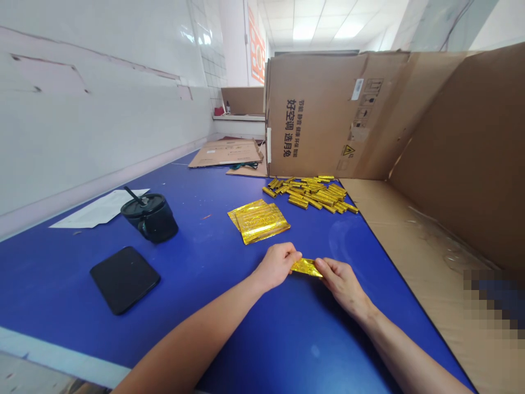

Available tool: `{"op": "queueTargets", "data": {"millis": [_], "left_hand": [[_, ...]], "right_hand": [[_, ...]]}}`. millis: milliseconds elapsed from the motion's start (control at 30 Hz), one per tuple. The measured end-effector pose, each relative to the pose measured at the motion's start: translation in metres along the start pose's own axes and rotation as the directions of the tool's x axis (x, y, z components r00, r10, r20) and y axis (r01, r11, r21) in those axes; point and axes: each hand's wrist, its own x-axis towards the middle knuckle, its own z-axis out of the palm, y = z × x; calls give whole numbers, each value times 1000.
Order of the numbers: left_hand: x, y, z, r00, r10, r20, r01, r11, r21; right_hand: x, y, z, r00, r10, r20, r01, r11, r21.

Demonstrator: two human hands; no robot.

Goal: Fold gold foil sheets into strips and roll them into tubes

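Observation:
Between my two hands is a folded gold foil wrapper (307, 267), held just above the blue table. My left hand (279, 264) pinches its left end, thumb on top. At the right end, my right hand (337, 278) grips it between thumb and fingers. Just beyond my left hand lie a few flat gold foil sheets (264, 223), overlapping and printed with faint lettering. Farther back, near the table's right edge, is a loose pile of narrow gold foil strips (314, 192), rolled or folded. The undersides of my fingers are hidden.
A dark lidded mug (153, 219) stands at the left by white paper (92, 210). A black flat case (125, 279) lies in front of it. Flattened cardboard (225, 153) lies at the back. A large cardboard box (328, 120) walls off the back and right of the blue table (213, 339).

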Motion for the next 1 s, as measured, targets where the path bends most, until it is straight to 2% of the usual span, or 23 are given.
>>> {"op": "queueTargets", "data": {"millis": [233, 367, 533, 667, 900, 1000], "left_hand": [[2, -8, 1, 1000, -5, 28, 4, 1000, 17], [3, -11, 1, 998, -6, 56, 5, 1000, 4], [5, -13, 2, 999, 4, -44, -4, 1000, 3], [5, -12, 2, 996, 5, -90, -5, 1000, -6], [4, -11, 0, 1000, -2, 16, 4, 994, -112], [5, -13, 2, 997, -54, 59, 65, 976, -207]], "right_hand": [[2, 2, -2, 999, -27, -47, 21, 991, -136], [2, 3, -3, 999, -3, -50, -4, 988, -154], [1, 1, -2, 999, 13, 40, -11, 999, -45], [0, 0, -2, 1000, -26, 10, 26, 999, -27], [4, 2, -8, 990, 139, 26, -141, 988, 56], [5, -2, -10, 983, 184, -11, -182, 978, 106]]}}
